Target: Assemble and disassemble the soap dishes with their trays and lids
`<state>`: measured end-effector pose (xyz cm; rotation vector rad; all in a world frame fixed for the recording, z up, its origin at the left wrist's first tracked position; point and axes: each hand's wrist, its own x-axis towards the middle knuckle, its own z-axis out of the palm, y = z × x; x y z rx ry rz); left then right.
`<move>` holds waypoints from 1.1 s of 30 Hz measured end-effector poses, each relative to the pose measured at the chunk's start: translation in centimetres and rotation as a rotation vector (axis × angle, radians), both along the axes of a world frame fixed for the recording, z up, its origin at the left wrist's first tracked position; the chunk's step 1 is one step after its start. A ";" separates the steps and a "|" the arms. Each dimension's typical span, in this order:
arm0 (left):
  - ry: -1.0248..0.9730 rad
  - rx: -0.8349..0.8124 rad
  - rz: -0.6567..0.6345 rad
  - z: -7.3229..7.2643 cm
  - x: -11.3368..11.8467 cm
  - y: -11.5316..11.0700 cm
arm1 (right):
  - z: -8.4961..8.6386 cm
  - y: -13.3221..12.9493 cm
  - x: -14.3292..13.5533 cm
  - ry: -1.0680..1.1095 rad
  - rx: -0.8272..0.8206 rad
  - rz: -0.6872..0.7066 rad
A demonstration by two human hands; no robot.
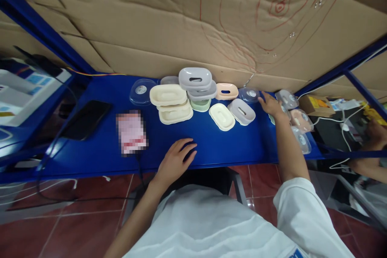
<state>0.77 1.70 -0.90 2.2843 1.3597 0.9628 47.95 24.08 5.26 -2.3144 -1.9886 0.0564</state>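
Observation:
My left hand [177, 160] rests at the blue table's front edge, fingers apart and holding nothing. My right hand [270, 104] reaches to the right side, fingers spread, beside a clear lid [248, 94] and over other lidded dishes that it partly hides. Between the hands lie a cream tray [222, 117] and a grey dish [242, 111]. Behind them sits a peach dish [227, 91]. Stacked cream dishes [168, 95] stand left of a pile with a grey dish [195, 78] on top and a green one [201, 105] at the bottom.
A clear lid [141, 92], a blurred pink packet [132, 133] and a black phone-like object [87, 120] lie to the left. Clear lids [301, 140] and a peach dish [301, 120] crowd the right end. Beyond the blue frame are a small carton [317, 106] and another person's arm.

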 end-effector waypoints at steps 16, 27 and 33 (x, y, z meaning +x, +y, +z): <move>0.158 -0.013 -0.087 2.2 2.2 1.6 | -1.7 -12.4 -10.6 0.086 0.244 0.399; 0.363 -0.002 -0.213 3.4 7.3 3.5 | -2.8 -17.4 -12.8 0.300 0.448 0.228; 0.191 -0.047 -0.263 3.0 4.6 -1.9 | -3.7 -22.0 -18.1 0.279 0.507 0.462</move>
